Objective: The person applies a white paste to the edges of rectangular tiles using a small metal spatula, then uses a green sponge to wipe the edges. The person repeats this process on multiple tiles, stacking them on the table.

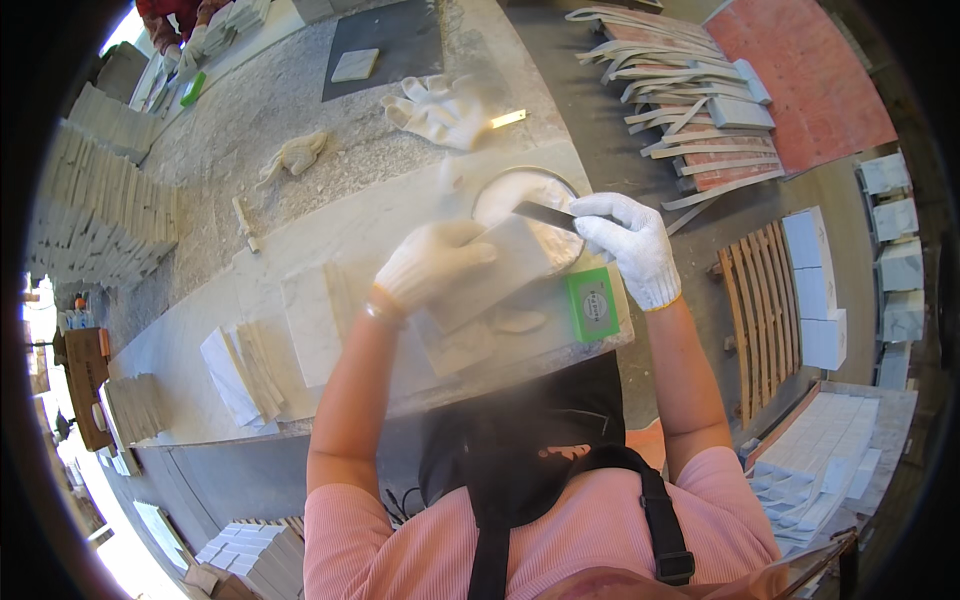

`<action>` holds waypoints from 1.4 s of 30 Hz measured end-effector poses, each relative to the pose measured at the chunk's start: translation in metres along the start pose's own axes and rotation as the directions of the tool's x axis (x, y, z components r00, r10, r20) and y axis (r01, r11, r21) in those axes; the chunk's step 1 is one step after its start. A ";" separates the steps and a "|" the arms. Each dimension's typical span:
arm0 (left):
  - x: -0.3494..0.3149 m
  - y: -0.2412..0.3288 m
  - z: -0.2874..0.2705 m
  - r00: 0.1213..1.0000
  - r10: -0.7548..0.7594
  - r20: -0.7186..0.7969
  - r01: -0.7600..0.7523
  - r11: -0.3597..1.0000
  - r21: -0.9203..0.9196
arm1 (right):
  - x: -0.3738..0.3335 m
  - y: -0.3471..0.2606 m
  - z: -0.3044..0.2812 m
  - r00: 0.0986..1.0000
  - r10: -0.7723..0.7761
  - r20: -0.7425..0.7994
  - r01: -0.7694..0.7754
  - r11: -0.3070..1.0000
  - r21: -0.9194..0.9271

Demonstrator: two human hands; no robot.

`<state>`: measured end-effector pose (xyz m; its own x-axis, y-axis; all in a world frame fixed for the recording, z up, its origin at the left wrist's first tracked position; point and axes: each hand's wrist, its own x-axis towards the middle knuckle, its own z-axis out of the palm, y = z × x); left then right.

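My left hand (432, 266), in a white knit glove, grips a pale marble tile (505, 262) by its left side. The tile is tilted, and one end overlaps the near edge of a round bowl (484, 183) of white paste or powder (512, 197). My right hand (632, 245), also gloved, pinches a dark flat blade (541, 213), perhaps a putty knife, with its tip over the white stuff. I cannot tell whether blade and tile touch. A green box (594, 304) sits close below my right hand. Haze blurs the area round my left hand.
Stone pieces (240, 375) stand along the near bench edge, beside a leaning slab (315, 320). A loose glove (440, 112) lies beyond the bowl. Tall tile stacks (105, 205) line the left. Another person's hands (185, 48) work at far left. Right of the bench are strips (690, 100) and a pallet (762, 312).
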<state>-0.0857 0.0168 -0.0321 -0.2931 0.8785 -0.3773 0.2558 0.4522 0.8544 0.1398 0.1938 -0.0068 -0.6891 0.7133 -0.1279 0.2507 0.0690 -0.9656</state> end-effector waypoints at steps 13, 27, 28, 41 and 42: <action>0.001 -0.002 -0.001 1.000 0.018 0.007 -0.018 1.000 -0.018 | -0.004 0.004 -0.010 0.997 0.071 -0.040 -0.071 0.997 -0.004; 0.004 -0.013 0.000 0.999 0.033 -0.002 -0.033 0.994 -0.101 | 0.065 -0.020 -0.005 0.982 -0.148 0.119 0.175 0.457 -0.872; 0.004 -0.014 0.000 1.000 0.024 -0.003 -0.024 0.996 -0.087 | 0.076 -0.029 -0.003 0.960 -0.219 0.177 0.255 0.410 -0.876; 0.000 -0.007 -0.001 0.996 0.090 -0.028 -0.089 0.996 0.031 | 0.183 -0.004 0.106 0.732 0.009 0.682 0.529 0.624 -0.576; 0.000 -0.006 -0.001 0.995 0.096 -0.034 -0.094 0.994 0.055 | 0.183 -0.003 0.104 0.728 -0.037 0.685 0.520 0.680 -0.516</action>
<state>-0.0879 0.0138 -0.0372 -0.2983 0.9121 -0.2813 0.3321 0.3755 0.8653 -0.0574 0.2517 -0.0508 -0.9763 0.0389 -0.2129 0.1632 0.7782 -0.6065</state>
